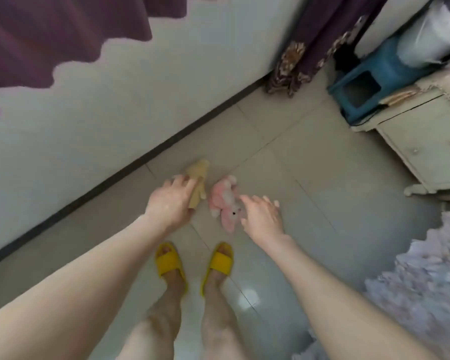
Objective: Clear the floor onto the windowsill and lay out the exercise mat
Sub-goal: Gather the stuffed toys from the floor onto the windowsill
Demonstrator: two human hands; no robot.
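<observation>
Two small plush toys lie on the tiled floor (309,162) in front of my feet. The yellow-beige plush toy (199,172) lies nearer the wall; my left hand (170,201) reaches down over its lower part, fingers spread and touching it. The pink plush toy (224,201) lies just to its right. My right hand (263,214) hovers beside the pink toy with fingers spread, its thumb near the toy's head. Neither hand is curled round a toy. No exercise mat or windowsill is in view.
A white wall with a dark skirting board (115,175) runs on the left. Purple curtains (320,37) hang at the back. A blue stool (369,84) and a pale cabinet (424,149) stand at the right. A fluffy lilac fabric (426,279) lies lower right. My feet wear yellow slippers (218,263).
</observation>
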